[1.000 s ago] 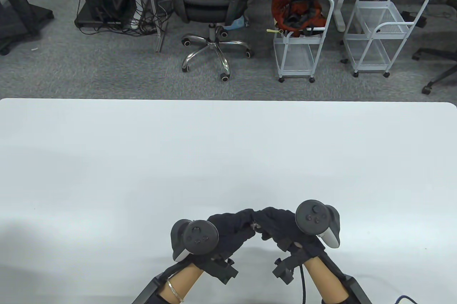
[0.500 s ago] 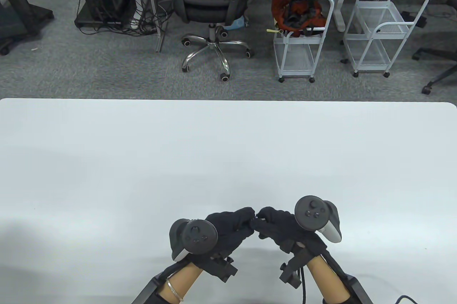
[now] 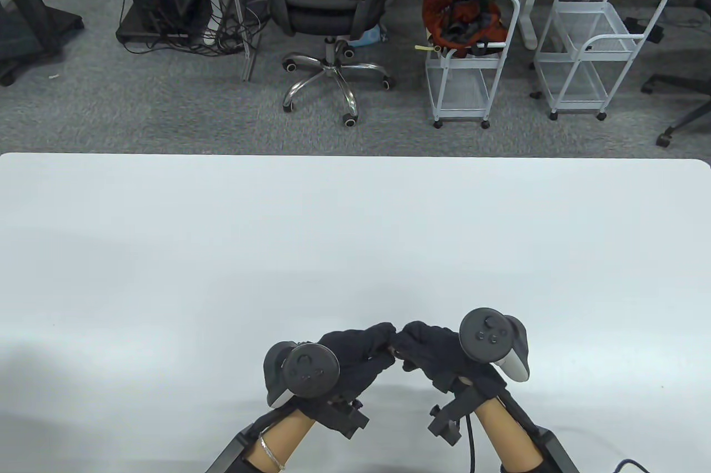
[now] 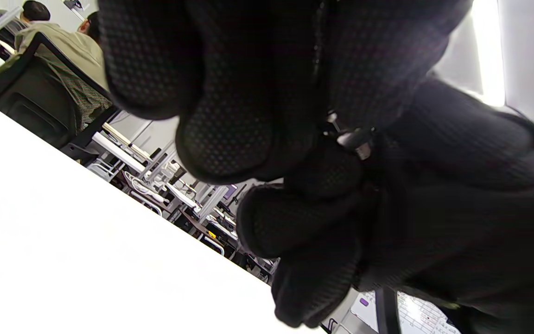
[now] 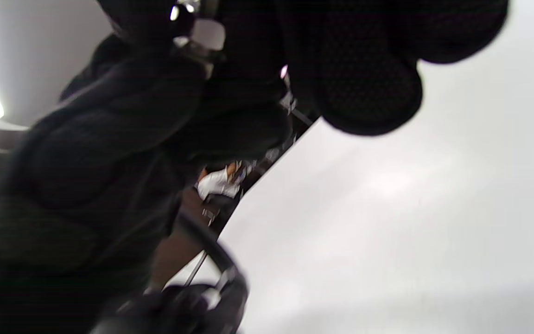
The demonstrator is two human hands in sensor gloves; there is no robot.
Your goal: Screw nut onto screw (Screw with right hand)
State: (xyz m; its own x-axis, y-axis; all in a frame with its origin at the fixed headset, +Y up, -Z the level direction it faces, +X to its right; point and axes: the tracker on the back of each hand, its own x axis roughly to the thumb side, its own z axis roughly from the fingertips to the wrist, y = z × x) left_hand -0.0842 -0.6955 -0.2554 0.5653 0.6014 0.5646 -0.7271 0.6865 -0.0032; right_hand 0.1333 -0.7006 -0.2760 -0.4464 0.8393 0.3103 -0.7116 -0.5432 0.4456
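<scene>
Where fingertips meet, both hands pinch screw (image 4: 351, 139) with nut between them

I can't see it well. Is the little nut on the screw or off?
On, it seems: small silver nut sits on thin metal screw, between both gloved hands' fingertips. How far, cannot tell.

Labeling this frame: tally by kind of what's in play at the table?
Gloved hands: 2, left hand and right hand, fingertips meeting.
Trackers: 2, left tracker, right tracker.
Metal fastener parts: 1 cluster between the fingers; screw and nut not separable.
Table: 1.
Total: 6.
</scene>
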